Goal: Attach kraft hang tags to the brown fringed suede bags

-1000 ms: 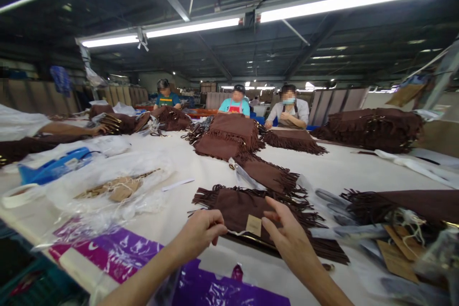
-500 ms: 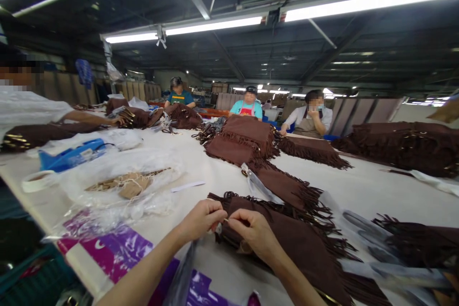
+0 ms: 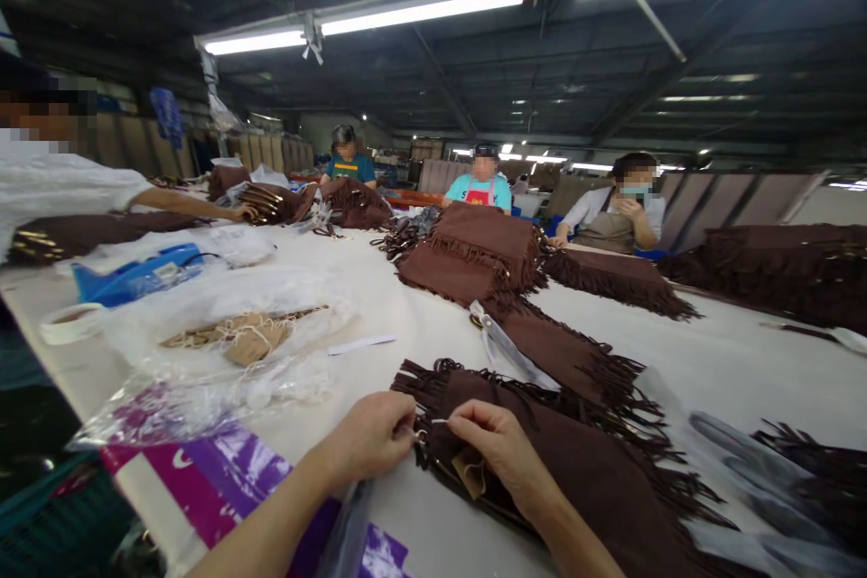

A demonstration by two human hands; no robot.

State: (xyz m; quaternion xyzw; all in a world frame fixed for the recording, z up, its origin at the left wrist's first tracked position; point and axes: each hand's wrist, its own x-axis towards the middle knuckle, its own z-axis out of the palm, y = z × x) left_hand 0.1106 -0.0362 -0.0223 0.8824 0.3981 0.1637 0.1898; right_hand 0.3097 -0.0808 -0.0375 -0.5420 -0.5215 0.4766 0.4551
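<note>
Since prev. frame, L hand [image 3: 369, 438] and R hand [image 3: 498, 442] have drawn apart; fingertips then together, gap now visible. Locations given rel. to near bag [image 3: 582, 479], brown, fringed, lying flat on table. Item by item, L to R: tape roll [image 3: 73, 325], well L of near bag; blue item [image 3: 139, 275] w/ pale label, also well L; purple printed film [image 3: 223, 479], L of near bag, partly behind wearer's L forearm; co-worker's hand [image 3: 242, 213], far L and beyond near bag, at brass-coloured fittings; loose tags [image 3: 254, 339] on clear film, L of near bag. L hand: fingers curled, at L end of near bag; contents hidden, cannot tell if anything gripped. White cord [image 3: 440, 421]: over near bag's L part, pinched by R hand, thumb to fingertips. Paper tag [image 3: 470, 475]: under R hand, against near bag's front. Bag stack [image 3: 488, 239]: beyond near bag. Dark pile [image 3: 792, 275]: beyond and R of near bag.
</note>
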